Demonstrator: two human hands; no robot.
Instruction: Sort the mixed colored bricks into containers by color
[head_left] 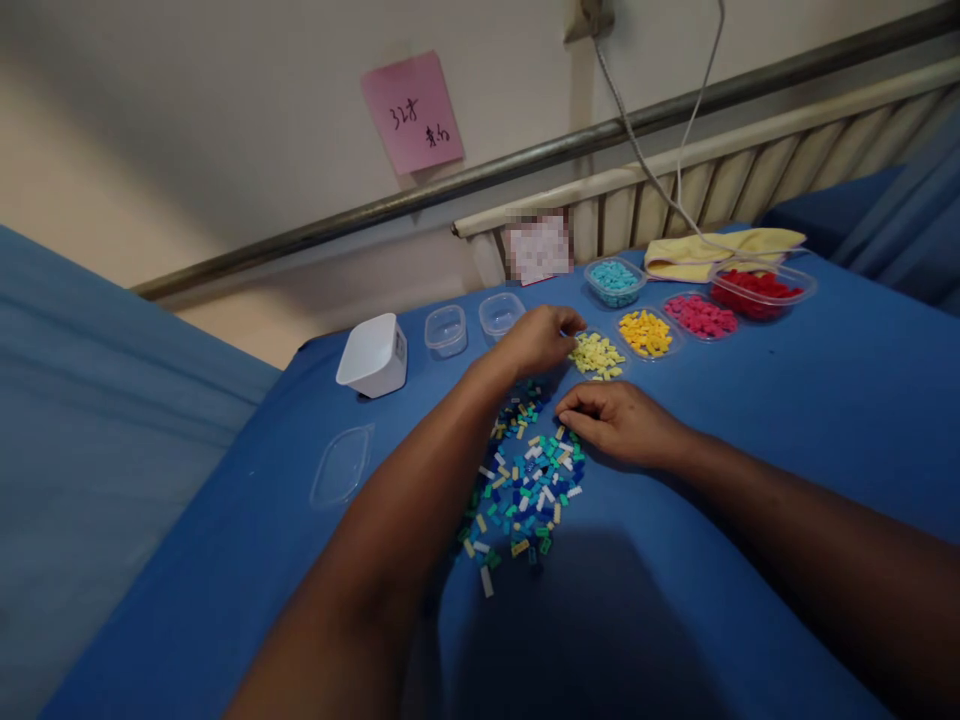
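A pile of mixed small bricks (536,480) in blue, green, white and pale yellow lies on the blue-covered table (262,560). My left hand (541,340) is at the left edge of the container of pale yellow bricks (598,355), its fingers curled together; what they hold, if anything, is too small to make out. At the pile's upper right edge, my right hand (619,422) rests with thumb and fingers pinched close to the bricks. Anything between those fingertips cannot be made out.
Behind stand containers of orange-yellow (646,334), pink (702,317), red (759,292) and light blue bricks (614,281). Two clear containers (445,330) and a white tub (373,357) are left. A lid (343,466) lies nearer. A yellow cloth (697,256) lies behind.
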